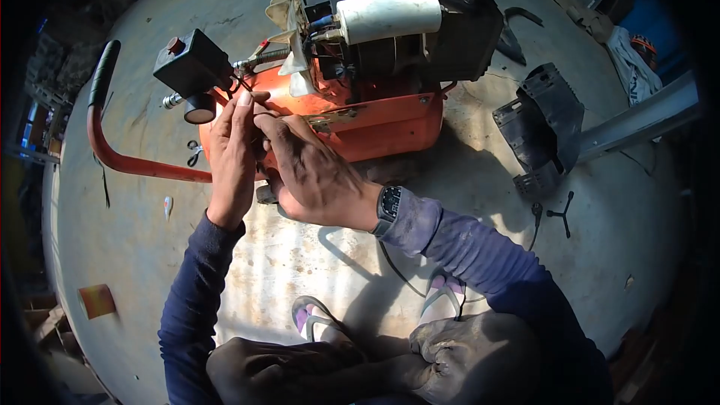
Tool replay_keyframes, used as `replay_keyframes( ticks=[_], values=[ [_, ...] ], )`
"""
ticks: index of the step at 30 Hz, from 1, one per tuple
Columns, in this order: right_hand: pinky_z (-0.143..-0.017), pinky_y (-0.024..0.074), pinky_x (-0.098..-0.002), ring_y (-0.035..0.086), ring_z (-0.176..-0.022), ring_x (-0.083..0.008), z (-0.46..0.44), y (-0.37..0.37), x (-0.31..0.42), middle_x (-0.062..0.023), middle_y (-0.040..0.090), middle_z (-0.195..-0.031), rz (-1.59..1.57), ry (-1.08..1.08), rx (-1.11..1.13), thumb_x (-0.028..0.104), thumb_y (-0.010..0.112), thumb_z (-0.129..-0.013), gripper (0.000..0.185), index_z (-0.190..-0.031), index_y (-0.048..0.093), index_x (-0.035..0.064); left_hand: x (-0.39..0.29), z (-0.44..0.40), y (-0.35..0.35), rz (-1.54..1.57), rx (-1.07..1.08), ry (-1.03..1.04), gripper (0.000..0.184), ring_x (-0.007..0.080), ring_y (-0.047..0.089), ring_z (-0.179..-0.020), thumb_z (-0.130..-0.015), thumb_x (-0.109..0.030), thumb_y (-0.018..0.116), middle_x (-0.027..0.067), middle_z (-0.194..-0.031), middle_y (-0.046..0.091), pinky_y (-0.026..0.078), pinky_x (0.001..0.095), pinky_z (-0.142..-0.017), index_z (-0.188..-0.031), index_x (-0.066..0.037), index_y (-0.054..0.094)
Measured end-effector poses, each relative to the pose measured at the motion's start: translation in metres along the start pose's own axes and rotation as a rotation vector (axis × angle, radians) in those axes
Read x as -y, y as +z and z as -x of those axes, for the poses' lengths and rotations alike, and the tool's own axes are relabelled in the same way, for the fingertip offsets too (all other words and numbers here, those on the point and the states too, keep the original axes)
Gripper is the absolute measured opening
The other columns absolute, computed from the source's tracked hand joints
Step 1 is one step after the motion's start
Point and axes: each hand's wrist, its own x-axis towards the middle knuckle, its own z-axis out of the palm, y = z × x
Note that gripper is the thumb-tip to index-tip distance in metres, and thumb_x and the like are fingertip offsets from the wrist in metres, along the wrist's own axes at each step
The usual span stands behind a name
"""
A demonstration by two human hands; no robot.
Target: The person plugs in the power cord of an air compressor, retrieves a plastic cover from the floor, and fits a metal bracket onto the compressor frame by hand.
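An air compressor with an orange tank [375,137] stands on the floor in front of me. My left hand [234,146] is closed at the tank's left end, fingertips just below the black pressure switch box [191,64] with its red knob. Against it, my right hand [319,169] is closed with curled fingers. What the fingers grip is hidden between them. A thin black cable [241,80] runs from the box toward my left fingertips. A round gauge [199,109] sits left of my fingers. Beyond my hands are fan blades [301,52] and a white capacitor [390,18] on the motor.
The orange handle [142,166] curves out left of my hands. Scissors [194,152] lie beside it. On the right floor are a black plastic cover [541,127], a three-armed wrench [563,214] and a metal beam [641,121]. A tape roll [97,300] lies left.
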Motion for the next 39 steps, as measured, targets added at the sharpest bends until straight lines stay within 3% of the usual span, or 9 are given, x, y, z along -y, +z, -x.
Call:
replay_keyframes(
  ticks=[5,12,16,20,25,29,32,36,39],
  values=[
    [-0.079,0.0445,-0.0458,0.055,-0.094,-0.0369,0.045,0.013,-0.009,-0.022,0.058,-0.088,0.003,0.432,0.269,0.008,0.059,-0.075,0.059,-0.128,0.039,-0.0067,0.081,0.019,-0.027,0.055,0.132,-0.412,0.032,0.0103,0.056,-0.079,-0.103,-0.032,0.041,0.0007,-0.089,0.06,0.047,0.0262,-0.071,-0.103,-0.007,0.059],
    [-0.076,0.044,-0.0452,0.057,-0.088,-0.0399,0.069,-0.017,-0.004,-0.024,0.061,-0.088,-0.008,0.643,0.355,0.01,0.058,-0.076,0.054,-0.125,0.043,-0.0056,0.111,0.032,0.012,0.08,0.09,-0.589,0.029,0.0104,0.055,-0.078,-0.103,-0.029,0.043,0.0001,-0.088,0.059,0.047,0.027,-0.071,-0.106,-0.004,0.058],
    [-0.077,0.0443,-0.0453,0.058,-0.087,-0.0399,0.094,-0.024,-0.021,-0.0249,0.063,-0.095,0.104,0.619,0.327,0.01,0.059,-0.077,0.052,-0.125,0.045,-0.0056,0.088,0.031,0.035,-0.447,0.025,0.007,0.028,0.011,0.057,-0.076,-0.098,-0.025,0.054,0.0023,-0.086,0.061,0.048,0.026,-0.07,-0.107,0.001,0.059],
    [-0.081,0.0452,-0.0448,0.06,-0.087,-0.0386,0.101,-0.036,-0.016,-0.0242,0.063,-0.098,0.321,0.596,0.249,0.012,0.061,-0.078,0.048,-0.122,0.05,-0.0042,0.057,0.016,0.047,-0.728,0.088,0.013,0.033,0.0188,0.065,-0.078,-0.089,-0.025,0.065,0.0163,-0.093,0.069,0.05,0.0318,-0.073,-0.102,0.005,0.062],
    [-0.079,0.0497,-0.0417,0.063,-0.086,-0.0346,0.114,-0.049,-0.023,-0.0222,0.064,-0.098,0.24,0.665,0.141,0.016,0.066,-0.079,0.043,-0.117,0.056,-0.0008,0.061,0.008,0.039,-0.736,0.137,0.025,0.036,0.0121,0.062,-0.073,-0.087,-0.026,0.071,0.0108,-0.085,0.067,0.049,0.0241,-0.067,-0.103,0.005,0.061],
    [-0.069,0.0528,-0.0375,0.065,-0.083,-0.0302,0.101,-0.063,-0.012,-0.0197,0.064,-0.098,0.207,0.858,0.132,0.018,0.07,-0.078,0.041,-0.114,0.058,0.0005,0.04,0.018,0.049,-0.673,0.179,-0.098,0.03,0.0235,0.065,-0.085,-0.082,-0.021,0.071,0.0135,-0.094,0.07,0.05,0.0335,-0.073,-0.099,0.003,0.064],
    [-0.063,0.0524,-0.0358,0.066,-0.081,-0.0287,0.101,-0.067,-0.022,-0.0193,0.064,-0.095,0.177,0.772,0.07,0.017,0.07,-0.078,0.039,-0.112,0.057,0.0006,0.012,0.032,0.069,-1.15,0.318,0.642,0.024,0.0213,0.059,-0.1,-0.078,-0.02,0.068,0.0081,-0.093,0.068,0.046,0.0324,-0.079,-0.096,-0.003,0.067],
    [-0.062,0.0521,-0.036,0.066,-0.082,-0.0288,0.117,-0.063,-0.027,-0.0178,0.065,-0.09,0.17,0.697,0.013,0.014,0.07,-0.078,0.033,-0.106,0.059,0.0008,0.026,0.001,0.089,-1.441,0.565,1.242,0.017,0.0191,0.051,-0.109,-0.076,-0.023,0.062,0.0019,-0.089,0.064,0.04,0.0322,-0.083,-0.086,-0.011,0.069],
    [-0.065,0.0519,-0.0372,0.066,-0.082,-0.0297,0.125,-0.061,-0.037,-0.0167,0.065,-0.086,0.235,0.597,0.015,0.012,0.07,-0.078,0.027,-0.101,0.061,0.0009,0.051,-0.019,0.099,-1.6,0.715,1.296,0.02,0.0188,0.05,-0.106,-0.077,-0.022,0.059,0.0029,-0.092,0.06,0.039,0.0313,-0.083,-0.092,-0.01,0.066]
  ],
)
